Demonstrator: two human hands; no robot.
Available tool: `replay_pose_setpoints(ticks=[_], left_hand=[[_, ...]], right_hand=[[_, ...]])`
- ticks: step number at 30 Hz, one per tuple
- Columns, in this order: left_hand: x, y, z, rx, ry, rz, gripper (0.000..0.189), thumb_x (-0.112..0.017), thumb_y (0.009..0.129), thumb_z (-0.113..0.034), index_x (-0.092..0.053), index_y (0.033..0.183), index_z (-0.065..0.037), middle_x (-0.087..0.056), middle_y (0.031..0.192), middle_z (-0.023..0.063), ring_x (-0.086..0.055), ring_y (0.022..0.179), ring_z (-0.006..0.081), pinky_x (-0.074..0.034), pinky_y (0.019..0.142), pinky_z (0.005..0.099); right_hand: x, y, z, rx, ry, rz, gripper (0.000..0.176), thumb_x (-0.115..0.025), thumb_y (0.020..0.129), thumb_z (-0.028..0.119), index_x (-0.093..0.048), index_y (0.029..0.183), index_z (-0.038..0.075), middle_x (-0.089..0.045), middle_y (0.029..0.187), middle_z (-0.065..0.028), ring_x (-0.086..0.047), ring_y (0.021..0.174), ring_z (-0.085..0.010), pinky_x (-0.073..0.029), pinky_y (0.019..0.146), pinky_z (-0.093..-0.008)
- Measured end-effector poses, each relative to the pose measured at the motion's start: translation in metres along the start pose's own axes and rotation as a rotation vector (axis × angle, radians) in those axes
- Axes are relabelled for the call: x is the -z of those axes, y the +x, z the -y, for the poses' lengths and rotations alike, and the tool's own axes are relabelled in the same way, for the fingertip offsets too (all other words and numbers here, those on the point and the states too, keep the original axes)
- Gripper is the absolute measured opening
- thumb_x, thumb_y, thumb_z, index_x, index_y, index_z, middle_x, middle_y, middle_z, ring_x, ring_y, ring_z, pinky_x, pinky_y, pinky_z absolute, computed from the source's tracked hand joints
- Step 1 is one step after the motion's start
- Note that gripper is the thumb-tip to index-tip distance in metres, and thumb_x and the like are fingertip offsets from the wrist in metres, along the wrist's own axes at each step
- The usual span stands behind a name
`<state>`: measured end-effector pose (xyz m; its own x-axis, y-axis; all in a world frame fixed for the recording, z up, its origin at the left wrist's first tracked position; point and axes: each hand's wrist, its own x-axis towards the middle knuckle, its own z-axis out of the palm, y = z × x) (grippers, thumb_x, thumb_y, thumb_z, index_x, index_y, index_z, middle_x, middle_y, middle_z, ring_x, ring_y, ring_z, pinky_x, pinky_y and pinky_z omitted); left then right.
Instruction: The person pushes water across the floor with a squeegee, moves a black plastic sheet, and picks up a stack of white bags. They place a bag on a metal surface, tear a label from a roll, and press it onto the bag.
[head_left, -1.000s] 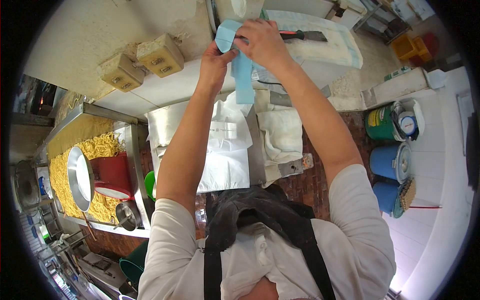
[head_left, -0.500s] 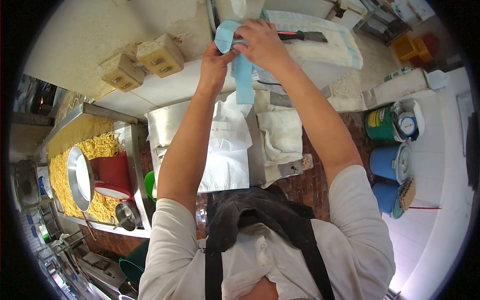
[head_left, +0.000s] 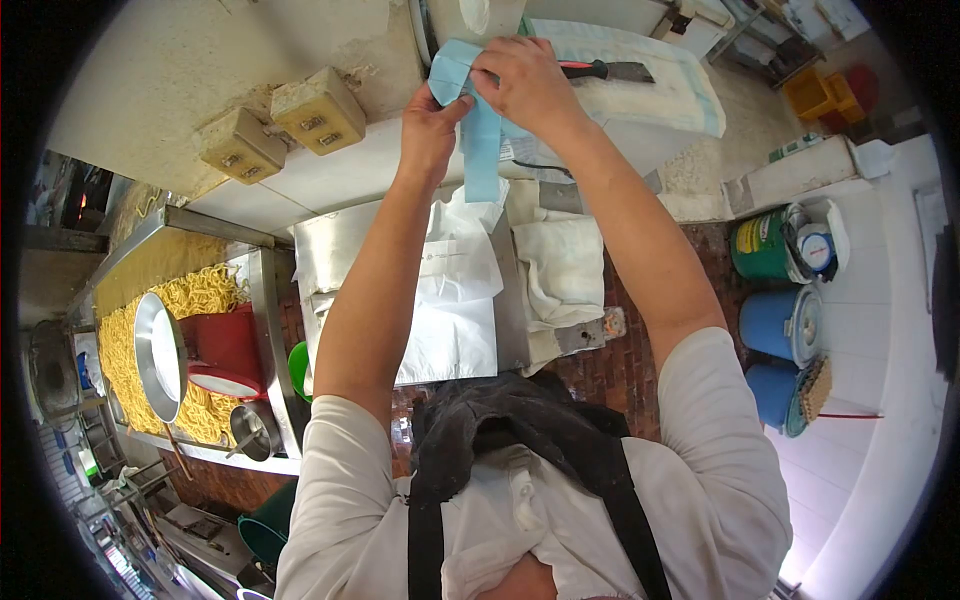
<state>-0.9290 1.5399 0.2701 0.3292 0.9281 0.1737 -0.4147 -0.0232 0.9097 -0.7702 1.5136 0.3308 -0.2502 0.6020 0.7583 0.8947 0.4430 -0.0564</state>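
Observation:
A light blue strip (head_left: 482,160), looped at its top and hanging down at its lower end, is held up at the top of the view. My left hand (head_left: 432,125) pinches it from the left, with the thumb on its front. From the right, my right hand (head_left: 522,85) has its fingers closed on the strip near the loop. Exactly where the right fingertips press is partly hidden. Just beyond my right hand, a scraper (head_left: 610,71) with a black and red handle lies on a whitish printed sack (head_left: 680,95).
Below my hands, white paper sheets or bags (head_left: 455,320) lie on a metal surface, with a folded cloth (head_left: 560,270) to their right. A large tray at left holds yellow fries (head_left: 125,350), a metal pan (head_left: 160,355) and a red container (head_left: 228,350). Blue buckets (head_left: 778,325) stand at right.
The hanging end of the blue strip has swung slightly left and up. My right hand has shifted a little, while my left hand stays nearly in place.

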Motion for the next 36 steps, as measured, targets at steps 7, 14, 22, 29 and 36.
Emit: replay_pose_setpoints(ticks=[7, 14, 22, 29, 36], left_hand=[[-0.005, -0.001, -0.002, -0.024, 0.032, -0.035, 0.022, -0.066, 0.088, 0.004, -0.065, 0.109, -0.004, -0.069, 0.103, 0.0018, -0.062, 0.094, 0.0114, -0.047, 0.088, 0.028], [-0.003, 0.001, 0.001, -0.068, 0.12, -0.018, 0.02, -0.067, 0.087, 0.003, -0.063, 0.106, -0.004, -0.067, 0.098, 0.0008, -0.06, 0.089, 0.0105, -0.047, 0.081, 0.0264], [-0.003, 0.001, 0.003, -0.066, 0.15, -0.019, 0.029, -0.066, 0.087, 0.002, -0.059, 0.115, -0.003, -0.066, 0.101, 0.0019, -0.06, 0.09, 0.0115, -0.047, 0.082, 0.0262], [0.002, 0.004, 0.013, -0.095, 0.307, -0.059, 0.035, -0.068, 0.086, 0.0, -0.057, 0.119, -0.001, -0.066, 0.1, 0.0045, -0.061, 0.09, 0.0134, -0.049, 0.081, 0.0273], [0.001, -0.008, 0.005, -0.077, 0.428, -0.167, 0.041, -0.069, 0.084, -0.002, -0.056, 0.122, -0.001, -0.065, 0.096, 0.0068, -0.061, 0.087, 0.0155, -0.049, 0.08, 0.0295]], right_hand=[[0.006, 0.001, 0.005, -0.189, 0.083, 0.067, 0.01, -0.068, 0.083, 0.016, -0.07, 0.085, 0.007, -0.067, 0.084, -0.0072, -0.064, 0.087, -0.0289, -0.048, 0.081, -0.0425], [0.01, -0.005, 0.003, -0.42, 0.328, -0.07, 0.02, -0.066, 0.086, 0.022, -0.072, 0.087, 0.003, -0.071, 0.086, -0.0148, -0.068, 0.08, -0.0342, -0.054, 0.073, -0.0397], [0.023, -0.016, 0.009, -0.598, 0.373, -0.057, 0.031, -0.067, 0.091, 0.032, -0.073, 0.096, 0.001, -0.074, 0.087, -0.0113, -0.071, 0.079, -0.0227, -0.054, 0.075, -0.0331], [0.031, -0.027, 0.009, -0.572, 0.242, -0.091, 0.028, -0.067, 0.09, 0.028, -0.073, 0.094, 0.002, -0.073, 0.088, -0.0139, -0.07, 0.081, -0.0258, -0.054, 0.076, -0.0347], [0.047, -0.026, -0.02, -0.819, 0.642, -0.258, 0.029, -0.069, 0.091, 0.027, -0.073, 0.106, 0.003, -0.074, 0.096, -0.0088, -0.067, 0.087, -0.0188, -0.051, 0.081, -0.0325]])
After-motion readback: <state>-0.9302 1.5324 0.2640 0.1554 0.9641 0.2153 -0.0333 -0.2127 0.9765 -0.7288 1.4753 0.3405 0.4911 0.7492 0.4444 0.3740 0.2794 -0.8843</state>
